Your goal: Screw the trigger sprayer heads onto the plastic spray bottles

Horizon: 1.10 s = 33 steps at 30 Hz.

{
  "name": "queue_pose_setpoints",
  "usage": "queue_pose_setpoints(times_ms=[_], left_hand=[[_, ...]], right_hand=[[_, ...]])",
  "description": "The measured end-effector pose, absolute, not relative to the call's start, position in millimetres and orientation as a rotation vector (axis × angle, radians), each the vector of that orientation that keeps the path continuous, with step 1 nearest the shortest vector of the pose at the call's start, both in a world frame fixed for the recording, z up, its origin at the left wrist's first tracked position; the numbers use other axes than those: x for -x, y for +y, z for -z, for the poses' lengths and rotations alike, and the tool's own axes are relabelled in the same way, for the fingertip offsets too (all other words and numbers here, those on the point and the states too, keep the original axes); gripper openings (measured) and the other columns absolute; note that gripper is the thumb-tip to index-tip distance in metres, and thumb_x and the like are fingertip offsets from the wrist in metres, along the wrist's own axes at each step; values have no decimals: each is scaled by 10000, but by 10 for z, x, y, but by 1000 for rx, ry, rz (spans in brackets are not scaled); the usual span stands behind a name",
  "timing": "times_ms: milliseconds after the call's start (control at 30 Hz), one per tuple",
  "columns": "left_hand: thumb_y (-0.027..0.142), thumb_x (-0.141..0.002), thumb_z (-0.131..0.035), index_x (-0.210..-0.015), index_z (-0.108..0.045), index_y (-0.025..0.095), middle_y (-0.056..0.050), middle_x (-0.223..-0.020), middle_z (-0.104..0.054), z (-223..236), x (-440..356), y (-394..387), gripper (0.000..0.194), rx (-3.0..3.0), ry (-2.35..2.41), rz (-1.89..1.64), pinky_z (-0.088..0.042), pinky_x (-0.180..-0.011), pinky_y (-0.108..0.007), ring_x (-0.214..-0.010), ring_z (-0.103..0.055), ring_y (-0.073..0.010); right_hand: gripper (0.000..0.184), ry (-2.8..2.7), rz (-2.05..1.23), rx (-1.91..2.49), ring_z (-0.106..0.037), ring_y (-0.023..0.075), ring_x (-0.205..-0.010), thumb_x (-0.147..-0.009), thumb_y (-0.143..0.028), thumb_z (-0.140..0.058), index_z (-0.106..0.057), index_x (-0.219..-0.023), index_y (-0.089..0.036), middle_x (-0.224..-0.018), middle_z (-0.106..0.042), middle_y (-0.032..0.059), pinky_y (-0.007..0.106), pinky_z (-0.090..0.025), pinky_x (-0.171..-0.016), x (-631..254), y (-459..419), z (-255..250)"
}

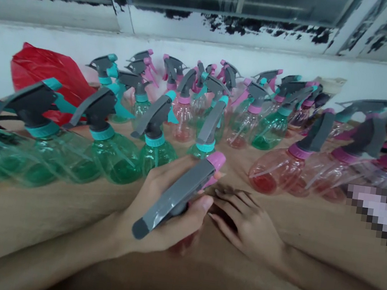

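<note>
My left hand (167, 208) is wrapped round the neck of a spray bottle whose grey and pink trigger head (180, 193) faces up at me. Its pink nozzle points away from me, and most of the reddish bottle body is hidden under the hand. To the right, my right hand (250, 224) rests low over the table with its fingers stretched towards the bottle; nothing shows in it. Just beyond the left hand stands a green spray bottle (204, 147) with a turquoise collar. A pink-collared spray bottle (272, 167) is beyond the right hand.
Green spray bottles (120, 159) line the left of the brown table (73, 215), and pink ones (340, 169) the right. Several more of both colours crowd the back. A red plastic bag (46, 73) lies at the back left, before a white wall (178, 45) under windows.
</note>
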State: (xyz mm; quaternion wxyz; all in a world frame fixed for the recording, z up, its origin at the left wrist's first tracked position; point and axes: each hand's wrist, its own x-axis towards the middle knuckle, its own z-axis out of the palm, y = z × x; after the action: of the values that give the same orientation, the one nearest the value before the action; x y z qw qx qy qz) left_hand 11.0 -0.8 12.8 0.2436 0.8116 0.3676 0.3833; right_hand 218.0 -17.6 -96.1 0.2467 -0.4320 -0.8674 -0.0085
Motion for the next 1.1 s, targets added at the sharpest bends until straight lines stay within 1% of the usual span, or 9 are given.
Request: queue_pose_setpoints(times_ms=[100, 200, 433, 600, 767, 833, 933, 1000, 1100], left_hand=[[193, -773, -521, -984, -554, 260, -8, -882, -634, -114, -125, -5, 224, -2245, 880, -1049, -550, -710, -293, -716, -629, -167], [198, -760, -553, -926, -546, 251, 6, -827, -607, -89, -154, -5, 173, -2196, 921, -1074, -537, -639, -275, -621, -597, -144], [333, -782, -592, -887, -563, 199, -8, -730, -599, 2, -312, -83, 172, -2100, 870, -1107, -501, -509, -274, -567, -579, -152], [389, -828, -581, -1000, -595, 166, -74, -985, -636, -1, -570, -124, 282, -2059, 772, -1160, -537, -678, -312, -775, -641, -186], [310, -796, -632, -1021, -574, 164, -12, -841, -656, -3, -782, -36, 275, -2150, 677, -1157, -516, -693, -296, -716, -636, -158], [317, -750, -681, -1170, -506, 167, -12, -875, -670, 16, -802, -19, 479, -2171, 685, -1102, -527, -707, -301, -722, -642, -163], [325, -675, -746, -1367, -314, 207, -79, -1273, -561, 107, -728, -58, 825, -2184, 792, -1029, -491, -920, -366, -1067, -587, -243], [313, -696, -726, -1359, -306, 213, -92, -1378, -461, 221, -606, -122, 791, -2203, 904, -1008, -423, -1022, -396, -1208, -491, -258], [267, -788, -628, -1300, -346, 265, -57, -1337, -484, 430, -341, -235, 585, -2188, 1043, -918, -469, -981, -388, -1144, -549, -217]], right_hand=[[333, -2346, -55, 1148, -593, 247, -1006, -890, -382, -533, -592, -1128, -157, -1103, -662, 97, 437, -473, -874, -2165, -215, 892], [357, -2306, -216, 1082, -611, 220, -969, -873, -415, -554, -564, -1135, -173, -1057, -670, 84, 395, -499, -843, -2159, -294, 759], [634, -2254, -373, 1108, -617, 241, -1018, -751, -533, -655, -438, -1252, -211, -1143, -640, 84, 389, -523, -840, -2111, -524, 425], [726, -2118, -239, 1312, -653, 283, -898, -702, -649, -616, -453, -1217, -163, -993, -666, 113, 407, -555, -696, -2052, -603, 423], [587, -2072, -72, 1383, -669, 277, -786, -749, -593, -591, -491, -1131, -159, -890, -670, 105, 379, -544, -595, -2164, -627, 447], [558, -2053, -96, 1413, -670, 268, -770, -748, -578, -598, -492, -1104, -162, -913, -670, 108, 376, -541, -597, -2252, -624, 440], [520, -2015, -184, 1467, -668, 268, -782, -771, -568, -570, -481, -1077, -158, -953, -666, 125, 389, -537, -616, -2404, -567, 431], [524, -2017, -197, 1490, -660, 283, -829, -778, -590, -559, -483, -1067, -159, -978, -661, 136, 414, -532, -657, -2499, -490, 433], [585, -2009, -103, 1510, -613, 314, -984, -764, -639, -559, -504, -1095, -159, -1059, -637, 150, 458, -509, -783, -2594, -344, 430]])
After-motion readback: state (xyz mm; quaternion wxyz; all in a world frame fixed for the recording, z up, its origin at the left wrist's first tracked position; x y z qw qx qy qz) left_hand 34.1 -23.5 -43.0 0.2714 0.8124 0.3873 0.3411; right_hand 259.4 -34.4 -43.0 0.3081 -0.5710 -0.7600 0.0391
